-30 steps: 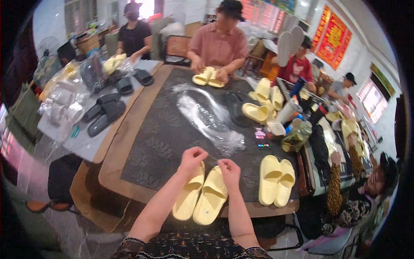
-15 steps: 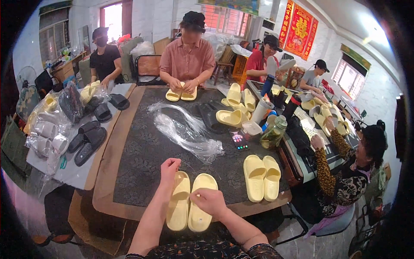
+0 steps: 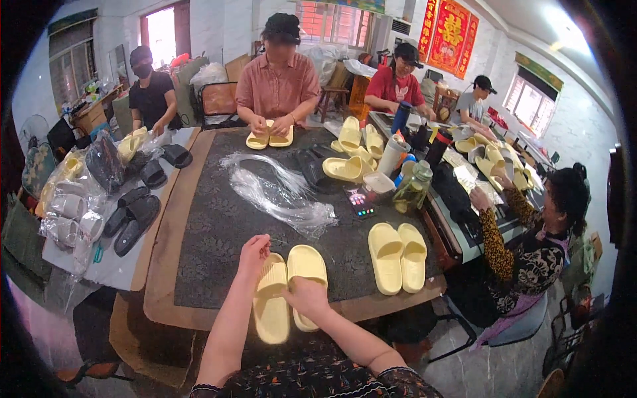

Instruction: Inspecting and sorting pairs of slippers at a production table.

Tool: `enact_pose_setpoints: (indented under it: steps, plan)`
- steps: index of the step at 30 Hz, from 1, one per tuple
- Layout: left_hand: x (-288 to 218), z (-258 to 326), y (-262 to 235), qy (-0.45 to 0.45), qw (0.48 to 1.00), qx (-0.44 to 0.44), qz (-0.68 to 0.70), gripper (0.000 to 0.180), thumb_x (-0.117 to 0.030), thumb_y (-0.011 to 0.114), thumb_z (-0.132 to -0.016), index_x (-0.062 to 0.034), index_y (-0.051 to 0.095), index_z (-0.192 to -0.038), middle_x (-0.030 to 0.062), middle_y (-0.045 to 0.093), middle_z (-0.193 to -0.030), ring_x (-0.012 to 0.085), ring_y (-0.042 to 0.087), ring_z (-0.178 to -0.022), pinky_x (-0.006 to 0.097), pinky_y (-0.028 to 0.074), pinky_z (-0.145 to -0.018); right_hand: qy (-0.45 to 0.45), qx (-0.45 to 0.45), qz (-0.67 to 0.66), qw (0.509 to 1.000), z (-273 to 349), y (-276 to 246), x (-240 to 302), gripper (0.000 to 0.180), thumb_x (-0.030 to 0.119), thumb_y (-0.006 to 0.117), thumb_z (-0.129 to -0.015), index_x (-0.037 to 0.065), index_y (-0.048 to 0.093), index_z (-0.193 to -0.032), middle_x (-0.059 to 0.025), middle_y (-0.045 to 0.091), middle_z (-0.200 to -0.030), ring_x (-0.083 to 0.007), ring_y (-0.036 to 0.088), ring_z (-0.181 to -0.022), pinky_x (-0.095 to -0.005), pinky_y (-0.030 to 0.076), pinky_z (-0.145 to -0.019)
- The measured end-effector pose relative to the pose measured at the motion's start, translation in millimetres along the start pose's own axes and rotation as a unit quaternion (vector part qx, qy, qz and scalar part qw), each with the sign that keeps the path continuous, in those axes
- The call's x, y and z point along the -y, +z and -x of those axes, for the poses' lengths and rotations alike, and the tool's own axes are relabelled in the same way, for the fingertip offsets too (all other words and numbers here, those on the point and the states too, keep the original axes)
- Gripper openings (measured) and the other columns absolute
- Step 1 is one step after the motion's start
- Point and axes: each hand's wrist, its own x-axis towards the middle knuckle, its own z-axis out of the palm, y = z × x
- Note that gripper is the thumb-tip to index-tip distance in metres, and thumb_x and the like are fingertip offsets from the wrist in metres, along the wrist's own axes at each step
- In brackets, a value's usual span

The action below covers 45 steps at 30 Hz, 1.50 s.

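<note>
Two pale yellow slide slippers lie side by side at the table's near edge. Beside the left slipper's [image 3: 272, 318] toe, my left hand [image 3: 254, 253] is raised in a pinch, and a faint clear strand shows at its fingertips. My right hand [image 3: 308, 298] is closed on the right slipper [image 3: 307, 260], at its inner edge behind the strap; most of its fingertips are hidden. Beyond my hands spreads a bundle of clear plastic strands [image 3: 279, 199]. Another yellow slipper pair [image 3: 397, 259] stands to the right.
More yellow slippers [image 3: 345, 168], a cup [image 3: 395, 154], a bottle [image 3: 415, 186] and a lit phone [image 3: 359, 203] stand at the back right. Dark slippers [image 3: 138, 224] and bagged pairs lie on the left table [image 3: 156, 249]. Opposite, a co-worker [image 3: 279, 83] handles a yellow pair; others work around.
The right slipper has slid forward relative to the left one. My right hand has moved from above it to its inner edge. My left hand stays pinched near the left toe.
</note>
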Motion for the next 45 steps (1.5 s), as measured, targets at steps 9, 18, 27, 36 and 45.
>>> enact_pose_setpoints:
  steps: [9, 18, 27, 36, 45]
  plan:
    - [3.0, 33.2, -39.0, 0.186, 0.957, -0.065, -0.211, 0.020, -0.015, 0.061, -0.088, -0.0027, 0.058, -0.104, -0.0018, 0.056, -0.083, 0.0056, 0.050, -0.067, 0.020, 0.042, -0.058, 0.018, -0.113, -0.038, 0.993, 8.7, -46.5, -50.1, 0.021, 0.024, 0.065, -0.075, 0.011, 0.065, -0.091, -0.0126, 0.065, -0.073, -0.0294, 0.065, -0.068, -0.0408, 0.051, -0.062]
    - [3.8, 36.9, -56.9, 0.163, 0.956, -0.081, -0.231, 0.011, -0.011, 0.062, -0.086, -0.0045, 0.062, -0.095, -0.0038, 0.057, -0.077, 0.0046, 0.050, -0.067, 0.020, 0.040, -0.058, 0.104, -0.295, 0.063, 0.948, -4.7, -169.7, -81.4, 0.022, 0.010, 0.067, -0.070, 0.010, 0.063, -0.092, -0.0106, 0.064, -0.069, -0.0288, 0.063, -0.066, -0.0388, 0.050, -0.061]
    - [11.6, 30.5, -51.6, 0.181, 0.948, -0.053, -0.257, 0.010, -0.011, 0.063, -0.084, -0.0040, 0.062, -0.092, -0.0038, 0.059, -0.079, 0.0038, 0.051, -0.067, 0.020, 0.042, -0.058, 0.217, -0.322, 0.216, 0.896, -29.9, -208.3, -187.0, 0.025, 0.030, 0.063, -0.080, 0.010, 0.069, -0.093, -0.0131, 0.067, -0.079, -0.0339, 0.064, -0.078, -0.0445, 0.050, -0.073]
    - [3.0, 39.5, -55.0, 0.214, 0.933, -0.064, -0.283, 0.011, -0.012, 0.064, -0.084, -0.0034, 0.064, -0.092, -0.0033, 0.059, -0.078, 0.0051, 0.052, -0.070, 0.021, 0.041, -0.061, 0.033, -0.203, 0.008, 0.979, -31.4, -116.8, -42.4, 0.013, 0.022, 0.065, -0.082, 0.011, 0.065, -0.089, -0.0057, 0.063, -0.067, -0.0253, 0.062, -0.063, -0.0363, 0.047, -0.059]
    - [-57.1, 20.6, -129.3, 0.298, 0.841, -0.190, -0.410, 0.017, -0.012, 0.066, -0.078, -0.0047, 0.063, -0.093, 0.0019, 0.060, -0.084, 0.0099, 0.057, -0.074, 0.025, 0.046, -0.065, -0.149, -0.063, -0.101, 0.982, -23.8, 18.8, -13.1, 0.009, 0.018, 0.067, -0.079, 0.009, 0.066, -0.082, -0.0082, 0.055, -0.058, -0.0208, 0.057, -0.052, -0.0315, 0.043, -0.050]
